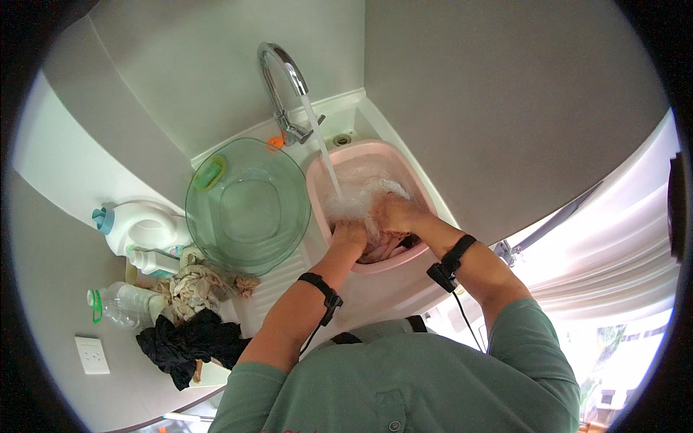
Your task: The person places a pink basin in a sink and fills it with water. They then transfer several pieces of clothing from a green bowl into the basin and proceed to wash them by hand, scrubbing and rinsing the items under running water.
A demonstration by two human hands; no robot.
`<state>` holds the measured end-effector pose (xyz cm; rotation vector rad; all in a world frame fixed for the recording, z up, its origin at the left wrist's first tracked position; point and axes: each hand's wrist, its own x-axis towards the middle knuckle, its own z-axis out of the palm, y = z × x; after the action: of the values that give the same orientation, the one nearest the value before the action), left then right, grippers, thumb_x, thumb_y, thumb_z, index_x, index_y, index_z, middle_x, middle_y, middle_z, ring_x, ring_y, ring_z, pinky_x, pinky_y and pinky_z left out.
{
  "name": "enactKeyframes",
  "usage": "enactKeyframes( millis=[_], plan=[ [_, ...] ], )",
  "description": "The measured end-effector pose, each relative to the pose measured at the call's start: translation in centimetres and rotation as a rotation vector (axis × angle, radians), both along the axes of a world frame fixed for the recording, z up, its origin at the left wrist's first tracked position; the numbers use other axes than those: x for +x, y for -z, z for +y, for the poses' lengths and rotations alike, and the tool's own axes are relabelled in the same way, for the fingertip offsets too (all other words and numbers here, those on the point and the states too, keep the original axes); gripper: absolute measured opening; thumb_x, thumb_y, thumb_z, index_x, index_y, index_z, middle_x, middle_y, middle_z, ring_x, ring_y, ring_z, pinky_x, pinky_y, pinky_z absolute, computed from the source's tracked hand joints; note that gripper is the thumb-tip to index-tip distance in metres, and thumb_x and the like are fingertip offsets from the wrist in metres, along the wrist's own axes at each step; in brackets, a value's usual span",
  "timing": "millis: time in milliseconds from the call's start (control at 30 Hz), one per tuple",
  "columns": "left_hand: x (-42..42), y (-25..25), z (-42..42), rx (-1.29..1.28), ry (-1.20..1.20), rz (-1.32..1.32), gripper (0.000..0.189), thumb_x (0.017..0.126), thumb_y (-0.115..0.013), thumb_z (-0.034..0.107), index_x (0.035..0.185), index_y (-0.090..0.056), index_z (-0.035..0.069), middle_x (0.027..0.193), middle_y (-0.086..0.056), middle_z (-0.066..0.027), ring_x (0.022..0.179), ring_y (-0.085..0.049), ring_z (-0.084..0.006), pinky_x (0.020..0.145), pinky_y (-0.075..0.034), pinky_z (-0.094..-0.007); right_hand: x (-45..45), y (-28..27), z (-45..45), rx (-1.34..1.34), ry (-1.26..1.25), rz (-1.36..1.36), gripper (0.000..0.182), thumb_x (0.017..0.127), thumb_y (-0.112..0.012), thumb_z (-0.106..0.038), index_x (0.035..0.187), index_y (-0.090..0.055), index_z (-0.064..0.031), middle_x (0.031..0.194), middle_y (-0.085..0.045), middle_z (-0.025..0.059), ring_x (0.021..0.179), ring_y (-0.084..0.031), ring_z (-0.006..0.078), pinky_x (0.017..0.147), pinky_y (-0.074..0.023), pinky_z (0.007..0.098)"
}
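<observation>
Both my hands are down in a pink plastic basin [426, 195] of water that stands in the sink. My left hand [349, 234] is under the foamy water up to the wrist, so its fingers are hidden. Over wet cloth [384, 248] bends my right hand [394, 212], its fingertips lost in the froth. Whether either hand grips the cloth cannot be made out. From a chrome gooseneck faucet [281, 59] a stream of water [323, 146] falls into the basin, just beyond my left hand.
Left of the basin sits a clear greenish bowl [248, 260] with a green sponge [210, 173] inside. Farther left are a white detergent jug [146, 230], a white bottle [157, 264], a clear plastic bottle [127, 306], beige cloth [195, 289] and black cloth [189, 341]. A wall [487, 108] rises at right.
</observation>
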<state>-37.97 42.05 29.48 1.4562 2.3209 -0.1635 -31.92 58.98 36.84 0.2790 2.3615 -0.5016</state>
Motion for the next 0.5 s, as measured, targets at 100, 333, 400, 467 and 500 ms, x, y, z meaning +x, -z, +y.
enactKeyframes(
  millis=[100, 333, 400, 467, 500],
  plan=[
    [0.4, 0.5, -1.0, 0.234, 0.104, 0.248, 0.036, 0.096, -0.050, 0.016, 0.127, -0.060, 0.002, 0.137, -0.056, -0.0189, 0.134, -0.047, -0.0344, 0.109, -0.036, -0.0495, 0.9, 2.2, -0.1, 0.216, 0.257, 0.470, 0.066, 0.086, -0.062, -0.023, 0.147, -0.042, -0.0123, 0.136, -0.053, 0.0253, 0.124, -0.053, 0.0417, 0.104, -0.0449, 0.0415],
    [0.2, -1.5, -0.6, 0.030, 0.031, 0.048, 0.039, 0.097, -0.046, 0.016, 0.131, -0.060, 0.003, 0.136, -0.057, -0.0156, 0.134, -0.045, -0.0324, 0.112, -0.033, -0.0471, -0.5, 2.1, -2.7, 0.260, 0.214, 0.273, 0.089, 0.090, -0.063, -0.037, 0.161, -0.011, -0.0247, 0.168, 0.001, 0.0151, 0.152, -0.009, 0.0429, 0.120, -0.0086, 0.0627],
    [0.0, -0.8, -0.8, 0.000, 0.046, 0.062, 0.039, 0.097, -0.047, 0.017, 0.131, -0.061, 0.002, 0.137, -0.057, -0.0150, 0.133, -0.046, -0.0321, 0.112, -0.032, -0.0469, -0.4, 3.9, -2.3, 0.281, 0.172, 0.299, 0.084, 0.093, -0.059, -0.039, 0.161, -0.014, -0.0245, 0.168, -0.001, 0.0156, 0.152, -0.008, 0.0429, 0.120, -0.0079, 0.0628],
    [-0.2, 0.0, -0.7, -0.037, 0.076, 0.053, 0.039, 0.097, -0.046, 0.017, 0.130, -0.061, 0.001, 0.136, -0.058, -0.0147, 0.132, -0.046, -0.0321, 0.112, -0.031, -0.0494, -0.1, 5.9, -1.8, 0.324, 0.125, 0.344, 0.074, 0.096, -0.054, -0.041, 0.160, -0.021, -0.0209, 0.167, -0.007, 0.0167, 0.152, -0.010, 0.0428, 0.120, -0.0076, 0.0633],
    [-0.1, -0.2, -0.6, -0.058, 0.093, 0.045, 0.039, 0.097, -0.046, 0.017, 0.129, -0.062, 0.000, 0.135, -0.058, -0.0145, 0.132, -0.046, -0.0322, 0.112, -0.031, -0.0507, 0.0, 6.9, -1.6, 0.354, 0.099, 0.376, 0.069, 0.098, -0.051, -0.042, 0.158, -0.027, -0.0174, 0.166, -0.012, 0.0174, 0.152, -0.012, 0.0427, 0.120, -0.0077, 0.0637]
  ],
)
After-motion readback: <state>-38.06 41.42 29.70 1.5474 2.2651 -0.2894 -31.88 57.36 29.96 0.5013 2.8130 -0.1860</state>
